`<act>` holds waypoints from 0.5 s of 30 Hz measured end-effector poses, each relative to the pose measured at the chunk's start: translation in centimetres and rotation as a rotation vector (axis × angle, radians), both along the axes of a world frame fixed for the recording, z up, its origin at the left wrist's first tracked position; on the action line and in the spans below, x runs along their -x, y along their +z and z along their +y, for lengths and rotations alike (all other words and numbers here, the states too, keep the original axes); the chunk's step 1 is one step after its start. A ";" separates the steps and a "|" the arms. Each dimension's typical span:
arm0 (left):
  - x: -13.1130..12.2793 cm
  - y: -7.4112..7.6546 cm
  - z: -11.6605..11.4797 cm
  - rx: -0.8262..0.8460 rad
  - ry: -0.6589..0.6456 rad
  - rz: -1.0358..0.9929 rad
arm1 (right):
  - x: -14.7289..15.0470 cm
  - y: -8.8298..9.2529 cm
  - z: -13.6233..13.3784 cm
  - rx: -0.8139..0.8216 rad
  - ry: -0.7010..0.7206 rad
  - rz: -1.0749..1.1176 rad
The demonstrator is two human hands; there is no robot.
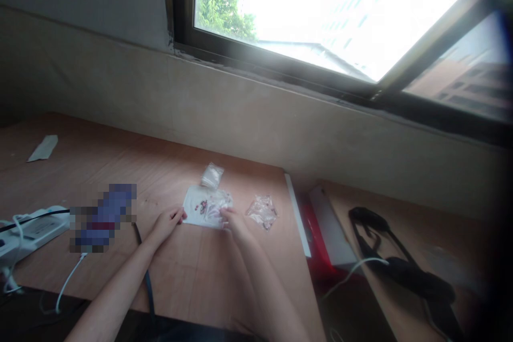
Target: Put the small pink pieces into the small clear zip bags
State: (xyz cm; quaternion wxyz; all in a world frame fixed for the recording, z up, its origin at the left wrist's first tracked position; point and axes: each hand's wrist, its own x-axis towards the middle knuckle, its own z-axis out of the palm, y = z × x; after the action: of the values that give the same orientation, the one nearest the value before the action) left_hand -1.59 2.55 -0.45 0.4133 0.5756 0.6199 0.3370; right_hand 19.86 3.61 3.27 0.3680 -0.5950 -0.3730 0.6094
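In the head view, lower centre of the frame, a white sheet (197, 212) is lying flat on the wooden table (188, 272), with small red pieces on it that are too blurred to make out. The left hand (166, 223) is reaching in from the lower left, its fingertips touching the sheet's left edge. The fingers are curling loosely, and I cannot tell whether they are pinching the edge or only pressing on it. The right hand (234, 223) is meeting the sheet's lower right corner, its fingers lying against a clear bag (219, 201) that is resting on the sheet. Whether they are closing on it is not clear.

A second small bag (212, 175) is sitting just above the sheet, and a third bag (262, 211) just right of the right hand. Bare wood is lying open below and between the forearms. To the left, a pixelated object (105, 217) and a white power strip (34, 228) are crowding the near edge. To the right, the table is ending at a white edge strip (297, 214), with a red and white box (326, 230) in the gap beyond it.
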 end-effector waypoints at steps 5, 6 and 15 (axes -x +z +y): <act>-0.3 -0.1 -0.1 -0.024 -0.010 0.065 | 1.6 2.1 5.8 -0.064 -0.122 -0.118; -0.3 0.0 -0.1 -0.016 -0.009 0.071 | 1.9 2.3 7.2 -0.068 -0.147 -0.175; -0.4 0.0 0.4 -0.014 -0.004 0.104 | 3.6 -0.5 14.2 -0.128 -0.315 -0.516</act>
State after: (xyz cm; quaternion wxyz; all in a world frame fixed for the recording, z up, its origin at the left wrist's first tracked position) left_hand -1.15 2.97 -0.48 0.3772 0.5965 0.6368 0.3103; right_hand 16.29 17.83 2.80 0.3879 -0.7561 -0.3950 0.3490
